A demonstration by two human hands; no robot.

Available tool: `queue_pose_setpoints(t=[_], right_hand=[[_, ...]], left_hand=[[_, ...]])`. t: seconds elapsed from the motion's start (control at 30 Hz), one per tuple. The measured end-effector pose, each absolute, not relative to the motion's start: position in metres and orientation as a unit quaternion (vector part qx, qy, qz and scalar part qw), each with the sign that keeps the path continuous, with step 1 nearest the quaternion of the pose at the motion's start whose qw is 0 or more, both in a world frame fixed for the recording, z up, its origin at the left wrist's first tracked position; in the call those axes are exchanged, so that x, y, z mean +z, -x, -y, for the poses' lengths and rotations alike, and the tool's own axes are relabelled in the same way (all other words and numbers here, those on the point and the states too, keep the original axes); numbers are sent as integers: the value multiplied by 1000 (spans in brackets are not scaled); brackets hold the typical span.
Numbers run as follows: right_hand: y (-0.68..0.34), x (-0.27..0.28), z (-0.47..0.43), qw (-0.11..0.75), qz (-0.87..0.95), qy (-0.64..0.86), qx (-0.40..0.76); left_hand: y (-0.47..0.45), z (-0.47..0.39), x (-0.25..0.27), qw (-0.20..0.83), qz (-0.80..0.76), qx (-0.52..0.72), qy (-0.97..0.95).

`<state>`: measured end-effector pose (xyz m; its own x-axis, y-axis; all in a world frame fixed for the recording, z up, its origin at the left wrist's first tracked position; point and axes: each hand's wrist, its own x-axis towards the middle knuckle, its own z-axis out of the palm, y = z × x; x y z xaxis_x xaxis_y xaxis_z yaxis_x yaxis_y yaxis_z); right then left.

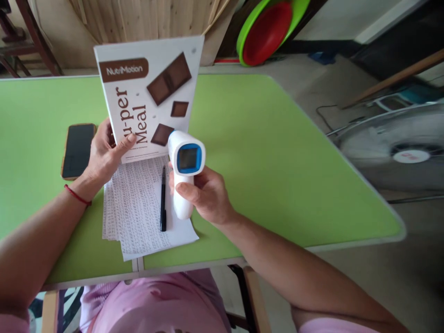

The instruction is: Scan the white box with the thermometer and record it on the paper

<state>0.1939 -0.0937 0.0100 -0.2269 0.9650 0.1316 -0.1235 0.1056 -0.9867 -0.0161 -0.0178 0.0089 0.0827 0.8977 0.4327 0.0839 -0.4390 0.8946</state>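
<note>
Pink fabric shirt is showing nearest; R hand is gripping white-blue plastic thermometer gun, L hand pinching flat white-brown pack, both over green tabletop; prob. best leaving dark screen uncovered.

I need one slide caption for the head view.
Left hand holds a package, right hand a thermometer, over papers and a pen on a green table.
</note>
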Motion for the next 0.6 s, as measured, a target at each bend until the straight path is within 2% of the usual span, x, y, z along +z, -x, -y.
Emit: queue_pose_setpoints(t=[0.13, 0.3, 0.43, 0.6], right_hand=[[-218, 19, 78, 474, 645, 476, 365], [-248, 15, 54, 295, 697, 644, 114], [-253, 7, 47, 183, 695, 692, 63], [-258, 6, 48, 100, 691, 713, 59]], left_hand=[[23, 13, 11, 307, -377, 587, -648], [35, 0, 1, 254, -400, 564, -677], [39, -5, -4, 267, -402, 543, -687], [41, -5, -4, 256, -405, 533, -697]])
